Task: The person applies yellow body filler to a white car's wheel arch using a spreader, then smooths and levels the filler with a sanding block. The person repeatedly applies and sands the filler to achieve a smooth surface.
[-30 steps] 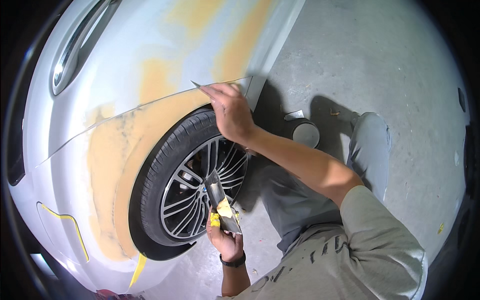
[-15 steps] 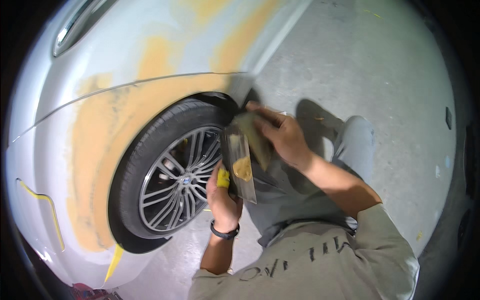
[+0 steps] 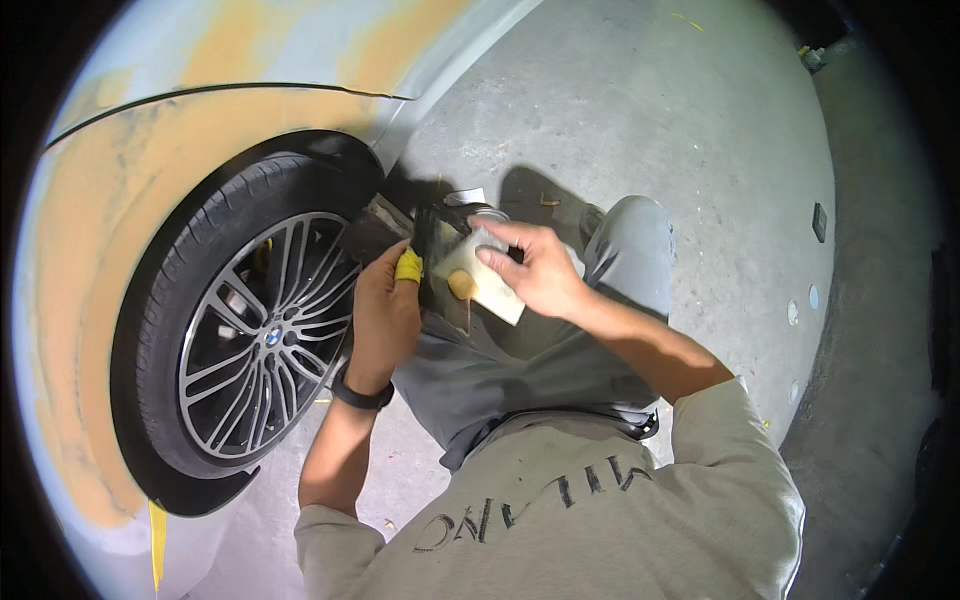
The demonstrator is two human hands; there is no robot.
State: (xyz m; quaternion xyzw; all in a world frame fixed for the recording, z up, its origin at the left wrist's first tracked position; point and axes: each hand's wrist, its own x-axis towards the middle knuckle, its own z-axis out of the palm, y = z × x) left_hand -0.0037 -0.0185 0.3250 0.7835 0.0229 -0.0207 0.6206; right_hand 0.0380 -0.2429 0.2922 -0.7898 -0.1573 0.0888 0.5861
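L hand [image 3: 386, 315]: fingers part. hidden, grasping dark plate [image 3: 440, 297], R of wheel [image 3: 265, 338]; long axis approx. vert. in view. R hand [image 3: 538, 270]: thumb/fingers pinching pale spreader [image 3: 495, 292], long axis slanted, free end to lower R; tan filler blob [image 3: 462, 284] at its L edge.

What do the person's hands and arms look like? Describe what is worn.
Both hands are ungloved. The left hand has a yellow wrap around one digit, with a black wristband below. Short khaki sleeves leave the forearms bare.
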